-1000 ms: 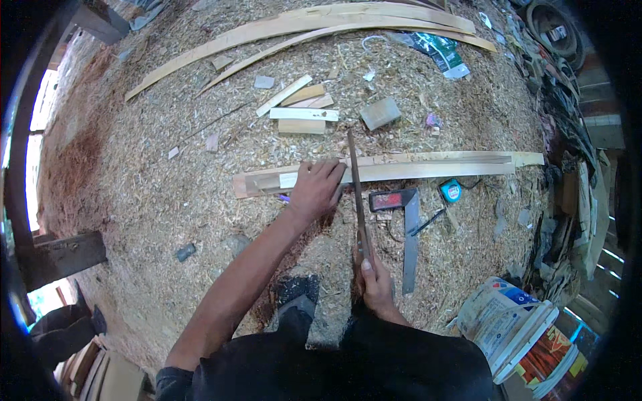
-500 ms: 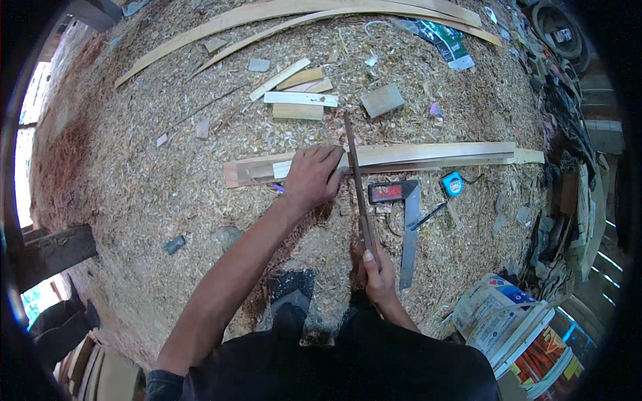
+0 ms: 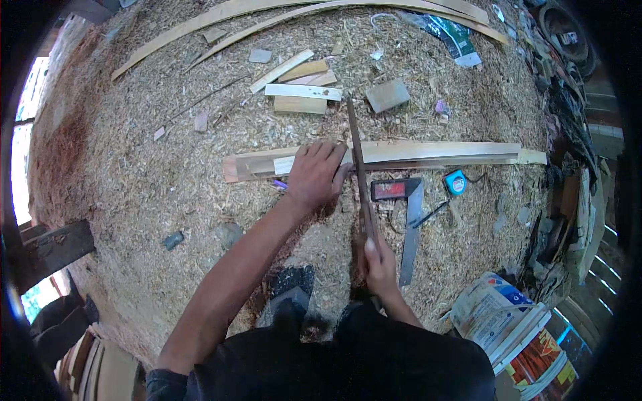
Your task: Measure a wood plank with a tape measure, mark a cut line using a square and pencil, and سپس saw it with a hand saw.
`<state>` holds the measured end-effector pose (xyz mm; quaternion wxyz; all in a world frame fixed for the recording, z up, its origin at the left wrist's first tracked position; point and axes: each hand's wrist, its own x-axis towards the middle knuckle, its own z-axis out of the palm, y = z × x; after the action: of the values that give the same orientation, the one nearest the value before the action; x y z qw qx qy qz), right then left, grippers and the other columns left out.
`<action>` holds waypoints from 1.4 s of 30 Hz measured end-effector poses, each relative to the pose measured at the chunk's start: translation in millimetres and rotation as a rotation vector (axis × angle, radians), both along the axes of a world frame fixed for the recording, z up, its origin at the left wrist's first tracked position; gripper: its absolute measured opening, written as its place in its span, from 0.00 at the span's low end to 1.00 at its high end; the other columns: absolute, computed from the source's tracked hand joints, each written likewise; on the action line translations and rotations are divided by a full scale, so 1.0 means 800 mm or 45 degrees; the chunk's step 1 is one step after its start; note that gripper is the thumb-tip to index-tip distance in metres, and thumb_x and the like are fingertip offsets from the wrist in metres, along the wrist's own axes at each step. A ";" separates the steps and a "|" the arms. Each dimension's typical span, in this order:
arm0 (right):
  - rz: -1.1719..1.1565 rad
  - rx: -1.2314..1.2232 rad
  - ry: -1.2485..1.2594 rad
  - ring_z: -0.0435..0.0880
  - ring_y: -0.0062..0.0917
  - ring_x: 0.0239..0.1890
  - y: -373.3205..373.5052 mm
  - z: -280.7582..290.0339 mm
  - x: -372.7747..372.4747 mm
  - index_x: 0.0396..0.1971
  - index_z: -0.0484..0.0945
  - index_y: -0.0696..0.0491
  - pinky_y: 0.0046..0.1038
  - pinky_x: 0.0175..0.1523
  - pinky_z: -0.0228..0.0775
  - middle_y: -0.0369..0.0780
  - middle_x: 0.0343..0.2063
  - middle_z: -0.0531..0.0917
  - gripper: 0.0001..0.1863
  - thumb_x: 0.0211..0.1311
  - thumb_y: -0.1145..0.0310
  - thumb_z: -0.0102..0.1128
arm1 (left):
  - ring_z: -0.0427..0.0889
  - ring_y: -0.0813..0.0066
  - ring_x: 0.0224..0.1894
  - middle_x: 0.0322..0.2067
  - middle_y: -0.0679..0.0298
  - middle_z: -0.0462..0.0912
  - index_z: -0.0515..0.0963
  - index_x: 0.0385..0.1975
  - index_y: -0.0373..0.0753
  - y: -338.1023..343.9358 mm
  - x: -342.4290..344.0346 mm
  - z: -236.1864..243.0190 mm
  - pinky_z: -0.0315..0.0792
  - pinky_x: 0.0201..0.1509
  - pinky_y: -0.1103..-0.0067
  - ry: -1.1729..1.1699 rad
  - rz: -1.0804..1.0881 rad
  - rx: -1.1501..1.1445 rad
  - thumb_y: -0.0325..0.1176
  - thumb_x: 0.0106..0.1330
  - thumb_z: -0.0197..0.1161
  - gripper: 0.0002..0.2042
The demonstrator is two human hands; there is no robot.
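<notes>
A thin brown handsaw (image 3: 356,140), seen nearly edge-on, lies across a pale wooden strip (image 3: 435,152). My right hand (image 3: 382,267) is closed round the saw's near end, thumb on top. Just left of the blade, my left hand (image 3: 315,170) presses over the strip with its fingers curled round the far edge. Beneath that strip is a longer wooden board (image 3: 242,168). To the right of the saw, a try square (image 3: 411,227) with a dark and red handle lies on the shavings, close to a dark pen (image 3: 430,214) and a turquoise tape measure (image 3: 455,182).
Wood shavings cover the ground. Several short offcuts (image 3: 301,105) and a greyish block (image 3: 388,96) lie beyond the strip. Long curved strips (image 3: 267,20) stretch along the far side. White buckets (image 3: 491,311) stand at the near right, and a green packet (image 3: 455,40) lies far right.
My right hand and the saw have slid a little forward, away from me, across the strip. My left hand keeps its hold on the wood. The whole view has shifted slightly.
</notes>
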<state>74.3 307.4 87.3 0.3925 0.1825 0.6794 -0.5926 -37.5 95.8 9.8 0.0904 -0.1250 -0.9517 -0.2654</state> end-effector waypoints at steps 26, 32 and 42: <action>0.041 -0.059 0.587 0.75 0.35 0.62 -0.015 -0.040 -0.017 0.71 0.62 0.62 0.33 0.68 0.61 0.49 0.63 0.75 0.32 0.79 0.54 0.43 | 0.76 0.62 0.50 0.45 0.58 0.77 0.75 0.56 0.37 -0.008 0.001 -0.009 0.68 0.55 0.65 -0.072 -0.032 -0.190 0.41 0.67 0.61 0.21; -0.051 -0.064 0.469 0.63 0.11 0.19 0.009 -0.035 0.055 0.67 0.67 0.61 0.18 0.25 0.52 0.28 0.22 0.70 0.31 0.78 0.50 0.47 | 0.76 0.62 0.49 0.44 0.59 0.77 0.75 0.56 0.37 -0.007 0.000 -0.011 0.68 0.54 0.65 -0.041 -0.022 -0.164 0.42 0.69 0.60 0.20; 0.009 -0.105 0.450 0.69 0.35 0.68 -0.013 -0.033 -0.007 0.74 0.58 0.61 0.32 0.71 0.57 0.51 0.68 0.69 0.33 0.79 0.55 0.44 | 0.76 0.62 0.49 0.44 0.58 0.77 0.75 0.55 0.36 -0.009 0.000 -0.011 0.68 0.56 0.65 -0.039 -0.033 -0.147 0.42 0.69 0.60 0.20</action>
<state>68.3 296.9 60.7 0.2760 0.0569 0.7137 -0.6413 -37.2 88.3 1.3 0.0649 -0.1380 -0.9651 -0.2131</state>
